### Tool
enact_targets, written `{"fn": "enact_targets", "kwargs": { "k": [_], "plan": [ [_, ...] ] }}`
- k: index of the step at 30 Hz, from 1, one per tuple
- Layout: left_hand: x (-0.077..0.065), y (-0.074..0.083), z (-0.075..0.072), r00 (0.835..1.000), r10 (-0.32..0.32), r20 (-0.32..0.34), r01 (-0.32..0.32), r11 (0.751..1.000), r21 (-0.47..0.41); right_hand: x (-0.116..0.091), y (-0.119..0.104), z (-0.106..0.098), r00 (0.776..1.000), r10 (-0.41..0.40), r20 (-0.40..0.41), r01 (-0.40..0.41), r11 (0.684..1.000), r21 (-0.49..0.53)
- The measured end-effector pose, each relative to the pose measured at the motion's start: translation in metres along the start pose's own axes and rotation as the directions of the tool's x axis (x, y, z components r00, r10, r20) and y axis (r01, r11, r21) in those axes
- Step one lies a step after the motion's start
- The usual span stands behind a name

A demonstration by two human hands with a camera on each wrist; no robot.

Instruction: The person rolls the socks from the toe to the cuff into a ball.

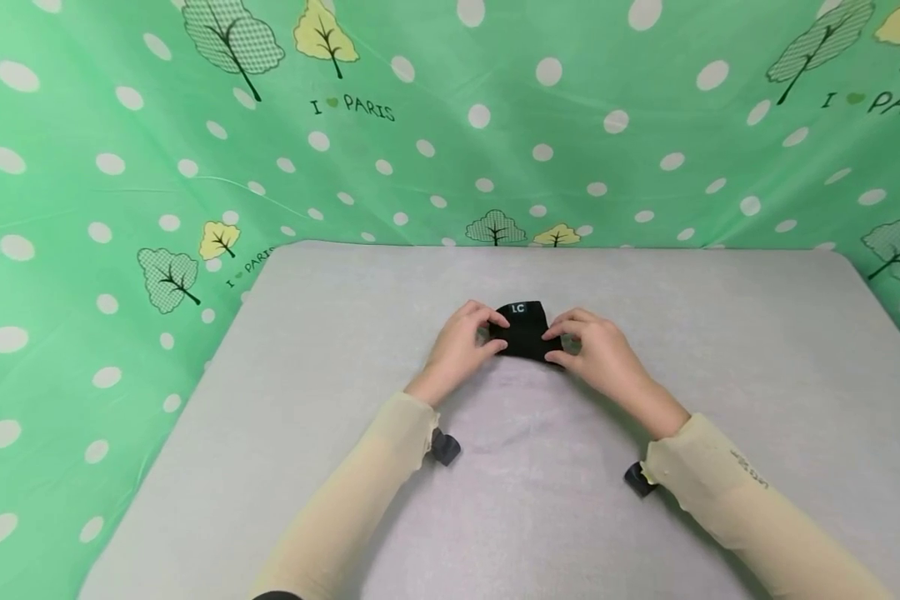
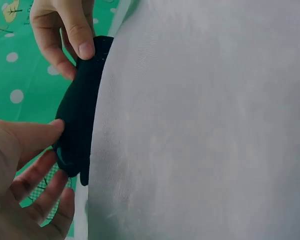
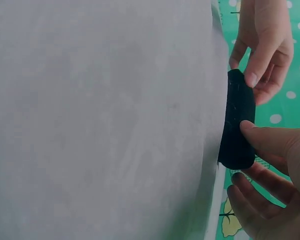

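A folded piece of black cloth (image 1: 527,335) with white letters reading "LC" lies at the middle of the far half of the table. The left hand (image 1: 461,340) pinches its left end between thumb and fingers. At the opposite end, the right hand (image 1: 602,348) pinches the cloth in the same way. In the left wrist view, the black cloth (image 2: 81,107) looks thick and layered, with its near end rounded. The right wrist view shows the cloth (image 3: 238,122) stretched between both hands, each thumb on the side towards the person.
The grey table (image 1: 540,517) spreads around the hands, its far edge against a green curtain (image 1: 420,167) with white dots and printed trees. Small black parts (image 1: 445,448) stick out under both cream sleeves (image 1: 360,500).
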State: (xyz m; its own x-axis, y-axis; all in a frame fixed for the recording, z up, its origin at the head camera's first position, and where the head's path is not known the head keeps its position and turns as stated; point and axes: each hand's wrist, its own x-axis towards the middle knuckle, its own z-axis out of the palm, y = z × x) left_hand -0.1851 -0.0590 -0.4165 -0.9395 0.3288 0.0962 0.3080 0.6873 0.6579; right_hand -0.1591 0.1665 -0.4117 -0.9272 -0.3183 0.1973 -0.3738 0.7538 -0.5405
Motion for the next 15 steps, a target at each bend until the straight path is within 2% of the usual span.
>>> {"fn": "enact_targets", "kwargs": {
  "k": [9,15],
  "plan": [
    [0.0016,0.0044,-0.003,0.997,0.051,0.066,-0.059,0.991,0.123,0.0018,0.0024,-0.0022,1.0,0.001,0.013,-0.001,1.0,-0.014],
    [0.0062,0.0053,-0.0039,0.994,-0.017,0.109,0.001,0.99,0.143,0.0017,0.0011,-0.003,0.999,0.009,0.054,-0.006,0.999,-0.048]
  ]
}}
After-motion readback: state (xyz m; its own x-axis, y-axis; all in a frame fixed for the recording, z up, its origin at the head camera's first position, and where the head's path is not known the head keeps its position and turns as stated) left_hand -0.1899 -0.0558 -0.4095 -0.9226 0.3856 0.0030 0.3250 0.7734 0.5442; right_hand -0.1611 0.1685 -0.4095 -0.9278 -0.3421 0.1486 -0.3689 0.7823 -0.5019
